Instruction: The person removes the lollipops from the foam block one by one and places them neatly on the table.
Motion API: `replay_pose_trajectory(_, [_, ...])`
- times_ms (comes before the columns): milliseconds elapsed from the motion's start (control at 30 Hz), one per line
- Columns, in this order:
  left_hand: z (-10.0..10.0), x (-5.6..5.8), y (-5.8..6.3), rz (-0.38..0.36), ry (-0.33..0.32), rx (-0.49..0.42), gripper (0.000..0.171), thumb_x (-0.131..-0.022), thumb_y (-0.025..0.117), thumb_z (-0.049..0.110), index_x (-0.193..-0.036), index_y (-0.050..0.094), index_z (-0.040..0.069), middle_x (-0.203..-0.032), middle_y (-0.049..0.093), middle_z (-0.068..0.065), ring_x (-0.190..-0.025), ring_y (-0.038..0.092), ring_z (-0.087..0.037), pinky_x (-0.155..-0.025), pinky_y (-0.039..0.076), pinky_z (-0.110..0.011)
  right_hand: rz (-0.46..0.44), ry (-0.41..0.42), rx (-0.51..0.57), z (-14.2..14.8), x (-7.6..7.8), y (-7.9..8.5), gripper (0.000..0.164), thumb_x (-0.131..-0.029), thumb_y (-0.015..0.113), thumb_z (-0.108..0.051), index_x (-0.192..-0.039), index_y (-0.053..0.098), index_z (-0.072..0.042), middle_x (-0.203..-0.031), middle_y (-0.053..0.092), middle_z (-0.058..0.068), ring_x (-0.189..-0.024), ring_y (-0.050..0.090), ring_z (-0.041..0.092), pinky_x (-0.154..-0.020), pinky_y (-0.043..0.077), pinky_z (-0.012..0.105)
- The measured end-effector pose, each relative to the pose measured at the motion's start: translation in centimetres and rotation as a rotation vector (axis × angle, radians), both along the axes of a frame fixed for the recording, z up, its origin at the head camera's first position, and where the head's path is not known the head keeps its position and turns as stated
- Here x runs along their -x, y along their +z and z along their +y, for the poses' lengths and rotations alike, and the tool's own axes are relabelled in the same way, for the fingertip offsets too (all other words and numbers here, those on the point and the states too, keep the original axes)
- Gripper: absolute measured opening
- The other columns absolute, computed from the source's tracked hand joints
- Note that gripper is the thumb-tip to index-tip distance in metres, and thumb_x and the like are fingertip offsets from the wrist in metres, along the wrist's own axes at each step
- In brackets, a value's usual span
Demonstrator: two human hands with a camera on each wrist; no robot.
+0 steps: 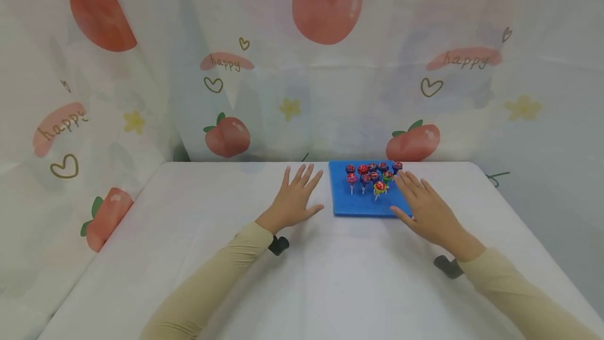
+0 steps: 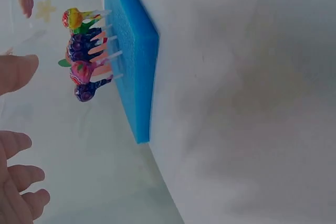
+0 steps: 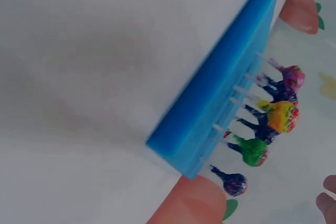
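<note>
Several wrapped lollipops stand upright by their sticks in a blue foam board (image 1: pixel 358 208) at the back of the table. A yellow lollipop (image 3: pixel 281 116) is at the front of the group, with a green lollipop (image 3: pixel 253 151) close by and a pink lollipop (image 2: pixel 81 72) towards the left. My left hand (image 1: pixel 294 199), fingers spread and holding nothing, hovers left of the board. Over the board's right front corner, my right hand (image 1: pixel 430 213) also has its fingers extended and holds nothing; in the head view it overlaps the board's edge.
A white cloth (image 1: pixel 302 287) covers the table. Behind and to the left hangs a curtain (image 1: pixel 269 25) printed with peaches and hearts. Dark wrist cameras (image 1: pixel 279 246) stick out below both wrists.
</note>
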State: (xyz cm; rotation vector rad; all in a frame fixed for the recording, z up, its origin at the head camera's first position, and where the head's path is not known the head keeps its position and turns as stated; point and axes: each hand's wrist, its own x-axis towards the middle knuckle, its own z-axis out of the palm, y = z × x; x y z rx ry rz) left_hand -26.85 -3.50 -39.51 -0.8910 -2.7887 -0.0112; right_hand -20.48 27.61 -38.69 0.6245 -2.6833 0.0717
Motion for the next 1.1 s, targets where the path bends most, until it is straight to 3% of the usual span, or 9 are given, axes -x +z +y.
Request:
replay_pose_trajectory(200, [0.8,2.2,0.2,-0.098,-0.021,-0.078,0.071,-0.093,0.053,0.045,-0.15,0.024,0.014,-0.154,0.029,-0.009,-0.143,0.026,-0.027,-0.118,0.015,-0.052,-0.076,-0.033,-0.032,1.5,1.0,-1.0,0.069,-0.087,0.064,-0.03,-0.138,0.038,0.008,-0.142,0.039,0.029,-0.133,0.034,0.045,-0.106,0.031,0.06])
replay_pose_trajectory(433, [2.3,4.2,-1.4,-0.233,-0.034,-0.384,0.055,-0.094,0.058,0.029,-0.143,0.039,0.013,-0.145,0.046,-0.005,-0.135,0.042,-0.02,-0.112,0.034,-0.036,-0.224,-0.045,-0.04,3.0,2.3,-2.6,0.068,-0.089,0.062,-0.027,-0.139,0.034,0.01,-0.144,0.035,0.031,-0.133,0.031,0.047,-0.107,0.029,0.061])
replay_pose_trajectory(800, [5.2,5.4,-3.8,-0.472,-0.03,-0.805,0.04,-0.093,0.059,0.015,-0.131,0.053,0.004,-0.126,0.062,-0.011,-0.119,0.058,-0.022,-0.104,0.044,-0.035,-0.351,0.006,-0.065,3.3,3.1,-3.5,0.066,-0.092,0.057,-0.028,-0.141,0.031,0.008,-0.147,0.031,0.029,-0.136,0.028,0.046,-0.11,0.025,0.06])
replay_pose_trajectory(1100, [7.0,5.7,-4.6,-0.562,0.037,-0.979,0.034,-0.093,0.058,0.013,-0.125,0.057,0.001,-0.118,0.066,-0.016,-0.11,0.063,-0.026,-0.095,0.051,-0.033,-0.346,0.027,-0.074,3.4,3.5,-3.7,0.059,-0.095,0.053,-0.026,-0.139,0.035,0.01,-0.145,0.036,0.029,-0.134,0.032,0.047,-0.109,0.028,0.059])
